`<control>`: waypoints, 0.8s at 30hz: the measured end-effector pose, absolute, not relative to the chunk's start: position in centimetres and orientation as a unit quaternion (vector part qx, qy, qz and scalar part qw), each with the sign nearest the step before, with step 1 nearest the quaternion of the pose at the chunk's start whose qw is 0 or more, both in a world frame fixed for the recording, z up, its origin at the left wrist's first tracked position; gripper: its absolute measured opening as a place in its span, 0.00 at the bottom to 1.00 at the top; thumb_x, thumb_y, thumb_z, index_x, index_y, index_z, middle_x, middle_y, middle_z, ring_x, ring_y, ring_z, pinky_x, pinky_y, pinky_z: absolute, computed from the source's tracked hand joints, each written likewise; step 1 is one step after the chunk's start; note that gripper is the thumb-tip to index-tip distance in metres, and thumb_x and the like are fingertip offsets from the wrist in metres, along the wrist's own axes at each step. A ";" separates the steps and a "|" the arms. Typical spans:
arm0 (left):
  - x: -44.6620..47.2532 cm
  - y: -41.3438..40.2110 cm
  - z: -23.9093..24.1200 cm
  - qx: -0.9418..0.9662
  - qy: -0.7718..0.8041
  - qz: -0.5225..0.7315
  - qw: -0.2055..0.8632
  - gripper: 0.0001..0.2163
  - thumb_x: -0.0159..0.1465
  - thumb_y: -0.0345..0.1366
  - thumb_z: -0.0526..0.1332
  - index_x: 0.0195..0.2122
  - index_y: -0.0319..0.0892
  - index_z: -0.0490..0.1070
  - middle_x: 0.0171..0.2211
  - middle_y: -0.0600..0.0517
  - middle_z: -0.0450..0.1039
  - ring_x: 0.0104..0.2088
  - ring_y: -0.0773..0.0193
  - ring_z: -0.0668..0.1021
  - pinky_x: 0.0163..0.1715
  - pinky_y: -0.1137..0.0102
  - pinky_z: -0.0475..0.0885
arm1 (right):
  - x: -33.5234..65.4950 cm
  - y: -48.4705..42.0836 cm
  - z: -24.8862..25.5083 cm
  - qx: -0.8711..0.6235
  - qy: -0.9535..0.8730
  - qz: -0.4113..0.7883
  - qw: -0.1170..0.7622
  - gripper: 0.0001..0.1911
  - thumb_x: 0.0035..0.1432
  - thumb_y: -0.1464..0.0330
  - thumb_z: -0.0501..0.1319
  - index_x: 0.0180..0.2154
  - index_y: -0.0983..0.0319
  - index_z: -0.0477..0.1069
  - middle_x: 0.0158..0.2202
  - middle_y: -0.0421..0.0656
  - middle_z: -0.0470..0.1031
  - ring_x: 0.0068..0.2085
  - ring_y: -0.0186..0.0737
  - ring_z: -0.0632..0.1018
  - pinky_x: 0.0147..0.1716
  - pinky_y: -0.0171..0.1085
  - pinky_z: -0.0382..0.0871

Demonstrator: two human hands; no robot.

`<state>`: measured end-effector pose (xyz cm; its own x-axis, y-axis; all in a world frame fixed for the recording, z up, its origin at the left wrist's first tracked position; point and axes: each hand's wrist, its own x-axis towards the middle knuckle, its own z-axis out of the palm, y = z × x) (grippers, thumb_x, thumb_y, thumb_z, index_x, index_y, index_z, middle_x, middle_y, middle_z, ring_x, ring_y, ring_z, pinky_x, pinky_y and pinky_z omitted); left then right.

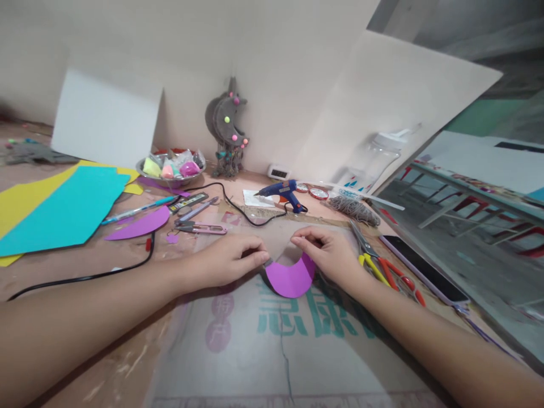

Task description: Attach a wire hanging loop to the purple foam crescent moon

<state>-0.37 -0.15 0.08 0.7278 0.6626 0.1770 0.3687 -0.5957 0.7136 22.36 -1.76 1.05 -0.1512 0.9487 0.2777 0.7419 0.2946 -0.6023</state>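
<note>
A purple paper crescent (290, 280), its horns pointing up, is held between my two hands above a whitish printed sheet (238, 368). My left hand (238, 258) pinches its left horn, where a bit of dark grey shows at the fingertips. The right horn is between the thumb and fingers of my right hand (325, 252). A thin greyish strand (285, 351) runs down the sheet below the crescent. Beyond my hands lies a blue glue gun (283, 191). Scissors with red and yellow handles (385, 266) rest beside my right wrist.
A grey moon ornament (229, 122) leans on the wall. Left are cyan card (68, 212), a metal bowl (170, 180) of colourful clay packs, a box cutter (196, 209) and a black cord (106, 275). Right are grey yarn (355, 211), a phone (425, 269) and a clear bottle (380, 158).
</note>
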 end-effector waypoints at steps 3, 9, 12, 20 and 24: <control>-0.4 0.0 -0.1 0.863 0.297 0.217 0.345 0.12 0.66 0.40 0.49 0.31 0.40 0.67 0.29 0.54 0.69 0.31 0.66 0.71 0.31 0.73 0.63 | 22.7 -1.5 0.9 -0.567 -0.742 0.160 0.321 0.12 0.54 0.62 0.59 0.30 0.63 0.74 0.25 0.41 0.75 0.25 0.34 0.71 0.25 0.33 0.63; -0.4 -0.2 0.4 0.862 0.303 0.194 0.358 0.13 0.66 0.41 0.49 0.31 0.40 0.67 0.29 0.54 0.69 0.31 0.66 0.71 0.31 0.73 0.63 | 23.9 -0.8 0.8 -0.558 -0.747 0.156 0.325 0.10 0.55 0.63 0.59 0.30 0.62 0.74 0.29 0.42 0.78 0.31 0.38 0.75 0.32 0.36 0.68; -0.4 -0.3 0.7 0.861 0.304 0.188 0.363 0.13 0.66 0.40 0.49 0.31 0.40 0.66 0.29 0.54 0.68 0.31 0.66 0.71 0.32 0.74 0.63 | 24.4 -0.4 0.9 -0.556 -0.748 0.156 0.327 0.10 0.55 0.64 0.58 0.29 0.62 0.74 0.29 0.42 0.78 0.31 0.39 0.76 0.33 0.35 0.68; -0.5 -0.5 0.4 0.867 0.290 0.182 0.362 0.13 0.66 0.41 0.48 0.30 0.39 0.66 0.28 0.54 0.66 0.31 0.66 0.69 0.31 0.74 0.62 | 25.4 1.2 0.0 -0.547 -0.764 0.132 0.315 0.12 0.57 0.64 0.55 0.30 0.63 0.73 0.27 0.42 0.76 0.30 0.39 0.74 0.30 0.35 0.66; -0.5 -0.6 0.4 0.865 0.296 0.181 0.363 0.14 0.66 0.42 0.48 0.32 0.39 0.66 0.30 0.53 0.67 0.32 0.65 0.69 0.31 0.73 0.62 | 25.1 1.2 -0.9 -0.533 -0.783 0.113 0.301 0.11 0.57 0.65 0.56 0.31 0.63 0.73 0.27 0.42 0.76 0.30 0.39 0.75 0.29 0.35 0.66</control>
<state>-0.53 -0.57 0.37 0.7593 0.6435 0.0972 0.3813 -0.5609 0.7349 25.11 1.20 -0.88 -0.2512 0.9022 0.3507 0.7660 0.4068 -0.4978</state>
